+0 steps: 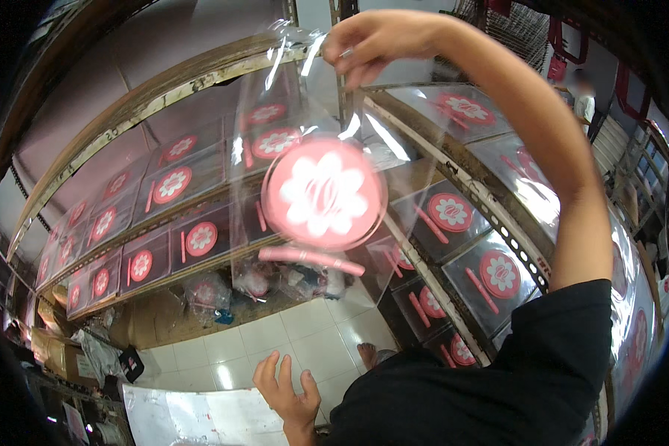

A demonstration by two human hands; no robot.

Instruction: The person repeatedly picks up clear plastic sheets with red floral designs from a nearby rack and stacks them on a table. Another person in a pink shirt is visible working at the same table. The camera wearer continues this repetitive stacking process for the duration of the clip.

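1. Right hand (383,44): raised high, fingertips closed in a pinch on the upper edge of a clear plastic sheet (324,195). Exact contact partly lost in blur and glare. Risk: slick film slipping out, cause a grip on one small area only.

2. Sheet: hanging in the air between the racks, in front of the shelves, with a pink round print with white petals and a pink strip below it. Unsupported lower part could swing or fold over; cause, its limpness plus one-handed support. Judged likely to crease if jerked.

3. Left hand (290,392): low, fingers spread and bent, grasping nothing visible; well apart from the sheet. Risk: no second hold if the pinch fails.

4. Right rack's perforated metal rail (490,223): appears near the sheet's right side; contact cannot be told. A swing that way could snag or scratch the film on the metal edge.

5. Printed sheets on the left shelf (172,184): laid out in rows. Brushing them could shift one or make films cling together.

6. Below: plastic-wrapped bundles (208,291) and tiled floor (305,327). A dropped sheet could land there and pick up dirt.
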